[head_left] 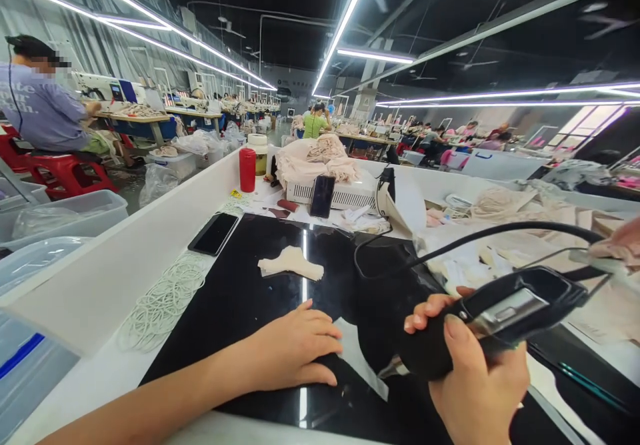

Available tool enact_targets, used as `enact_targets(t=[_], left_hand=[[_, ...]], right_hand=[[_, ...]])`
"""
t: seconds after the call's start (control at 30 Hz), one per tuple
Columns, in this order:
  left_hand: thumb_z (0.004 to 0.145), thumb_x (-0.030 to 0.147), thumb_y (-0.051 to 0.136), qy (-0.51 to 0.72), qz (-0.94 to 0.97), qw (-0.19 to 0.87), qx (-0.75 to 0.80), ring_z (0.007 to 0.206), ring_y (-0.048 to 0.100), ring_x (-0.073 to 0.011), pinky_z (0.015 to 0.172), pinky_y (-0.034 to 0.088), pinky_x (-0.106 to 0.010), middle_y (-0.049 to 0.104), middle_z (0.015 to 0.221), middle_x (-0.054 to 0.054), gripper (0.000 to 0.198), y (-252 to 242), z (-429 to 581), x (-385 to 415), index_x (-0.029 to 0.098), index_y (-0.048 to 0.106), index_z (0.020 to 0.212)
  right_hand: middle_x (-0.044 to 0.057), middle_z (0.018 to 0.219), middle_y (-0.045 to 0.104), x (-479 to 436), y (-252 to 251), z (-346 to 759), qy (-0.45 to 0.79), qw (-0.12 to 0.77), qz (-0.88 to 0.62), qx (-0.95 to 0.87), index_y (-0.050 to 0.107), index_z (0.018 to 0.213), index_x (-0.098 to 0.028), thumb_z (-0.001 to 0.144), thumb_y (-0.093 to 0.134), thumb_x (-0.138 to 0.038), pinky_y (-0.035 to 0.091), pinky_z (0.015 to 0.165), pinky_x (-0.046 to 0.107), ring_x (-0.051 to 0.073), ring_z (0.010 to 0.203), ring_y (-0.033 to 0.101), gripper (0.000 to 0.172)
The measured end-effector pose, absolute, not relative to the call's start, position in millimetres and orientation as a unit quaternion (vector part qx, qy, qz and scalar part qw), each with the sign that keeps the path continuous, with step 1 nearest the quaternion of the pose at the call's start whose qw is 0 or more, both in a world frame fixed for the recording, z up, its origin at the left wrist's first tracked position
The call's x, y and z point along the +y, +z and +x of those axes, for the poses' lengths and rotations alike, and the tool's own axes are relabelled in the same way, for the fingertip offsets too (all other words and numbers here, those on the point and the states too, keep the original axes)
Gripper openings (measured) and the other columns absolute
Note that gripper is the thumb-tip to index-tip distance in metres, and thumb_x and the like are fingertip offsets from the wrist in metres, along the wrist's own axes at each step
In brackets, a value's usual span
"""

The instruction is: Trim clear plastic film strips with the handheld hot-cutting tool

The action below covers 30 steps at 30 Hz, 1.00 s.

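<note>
My left hand (pixel 303 348) lies flat on the glossy black work surface (pixel 240 338), its fingers stretched out. Its fingertips touch the edge of a thin pale grey piece (pixel 361 358), fabric or film. My right hand (pixel 475 371) is wrapped around a black corded handheld tool (pixel 510 305) with a metal plate on its body. The tool's narrow metal tip (pixel 395 367) points left, close beside the pale piece; contact cannot be made out. Further back on the black surface lies a small stack of cream cut fabric (pixel 291 263).
A black phone (pixel 214 233) and a heap of pale elastic loops (pixel 163 301) lie to the left. Another phone (pixel 323 196) leans on a white vented box (pixel 300 193) bearing beige fabric. The tool's cable (pixel 465 238) arches right. A person (pixel 45 98) sits far left.
</note>
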State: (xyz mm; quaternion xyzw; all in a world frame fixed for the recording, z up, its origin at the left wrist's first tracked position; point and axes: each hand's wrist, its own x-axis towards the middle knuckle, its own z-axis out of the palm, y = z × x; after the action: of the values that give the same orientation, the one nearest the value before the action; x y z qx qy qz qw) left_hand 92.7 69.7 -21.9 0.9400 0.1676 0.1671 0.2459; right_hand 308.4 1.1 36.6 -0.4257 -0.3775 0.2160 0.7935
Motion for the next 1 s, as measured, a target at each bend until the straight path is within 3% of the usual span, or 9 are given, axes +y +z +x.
enact_targets(t=[0.33, 0.47, 0.63, 1.0], left_hand=[[0.096, 0.044, 0.073, 0.196, 0.941, 0.234, 0.149, 0.114, 0.067, -0.0221, 0.127, 0.028, -0.052, 0.075, 0.115, -0.005, 0.024, -25.8, 97.8, 58.4, 0.023, 0.077, 0.108], [0.104, 0.031, 0.062, 0.207, 0.933, 0.254, 0.148, 0.109, 0.068, -0.0197, 0.128, 0.028, -0.048, 0.074, 0.112, -0.005, 0.019, -14.3, 96.3, 57.4, 0.020, 0.076, 0.109], [0.103, 0.021, 0.059, 0.200, 0.931, 0.256, 0.169, 0.117, 0.063, -0.0237, 0.110, 0.049, -0.039, 0.070, 0.125, -0.011, 0.022, -10.3, 93.6, 61.8, 0.016, 0.074, 0.119], [0.102, 0.022, 0.062, 0.197, 0.941, 0.232, 0.145, 0.117, 0.065, -0.0240, 0.116, 0.043, -0.044, 0.071, 0.126, -0.011, 0.023, -16.8, 92.7, 64.3, 0.020, 0.074, 0.122]], right_hand=[[-0.004, 0.077, 0.067, 16.4, 32.7, 324.9, 0.170, 0.803, -0.419, -0.389, 0.061, 0.105, -0.023, 0.076, 0.089, -0.035, 0.058, 0.058, 0.029, 0.015, 0.063, 0.063, 0.043], [-0.005, 0.078, 0.066, 14.6, 41.1, 313.0, 0.168, 0.809, -0.411, -0.387, 0.059, 0.107, -0.025, 0.078, 0.087, -0.037, 0.058, 0.059, 0.030, 0.014, 0.062, 0.061, 0.043], [-0.004, 0.083, 0.066, 9.0, 40.0, 291.6, 0.208, 0.794, -0.397, -0.412, 0.059, 0.115, -0.027, 0.085, 0.083, -0.035, 0.058, 0.061, 0.033, 0.014, 0.063, 0.064, 0.039], [-0.003, 0.085, 0.064, -1.1, 32.2, 284.1, 0.247, 0.776, -0.385, -0.435, 0.060, 0.116, -0.027, 0.087, 0.082, -0.035, 0.057, 0.063, 0.035, 0.015, 0.065, 0.063, 0.038]])
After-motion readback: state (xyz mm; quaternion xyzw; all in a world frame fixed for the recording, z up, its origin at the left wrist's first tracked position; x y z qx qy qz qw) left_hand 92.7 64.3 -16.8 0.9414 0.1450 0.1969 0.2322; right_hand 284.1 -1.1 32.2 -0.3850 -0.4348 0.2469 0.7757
